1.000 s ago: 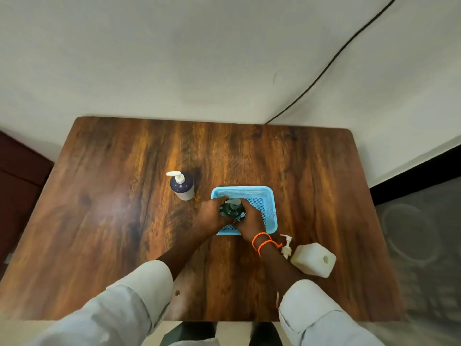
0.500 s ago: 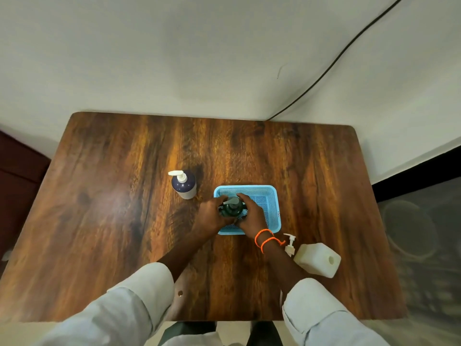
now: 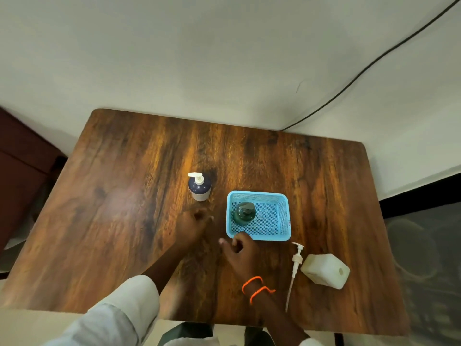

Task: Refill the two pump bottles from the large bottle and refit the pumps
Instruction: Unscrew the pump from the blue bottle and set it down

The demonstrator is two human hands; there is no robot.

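A dark green pump bottle [image 3: 244,214] with its pump fitted stands in the left half of a light blue basket [image 3: 283,216]. A navy pump bottle [image 3: 199,187] with a white pump stands on the table left of the basket. The large white bottle [image 3: 324,270] lies on its side at the right, its open mouth facing right. A loose white pump [image 3: 295,264] with a long tube lies beside it. My left hand [image 3: 193,224] hovers left of the basket, empty, fingers loosely curled. My right hand [image 3: 239,250] is just in front of the basket's near edge, empty, fingers apart.
The wooden table [image 3: 124,221] stands in a corner against pale walls. A black cable [image 3: 374,61] runs down the right wall to the table's back edge. Dark furniture [image 3: 22,171] stands at the left.
Both hands have let go of the green bottle in the basket and drawn back toward me. The bottle stays standing in the basket.
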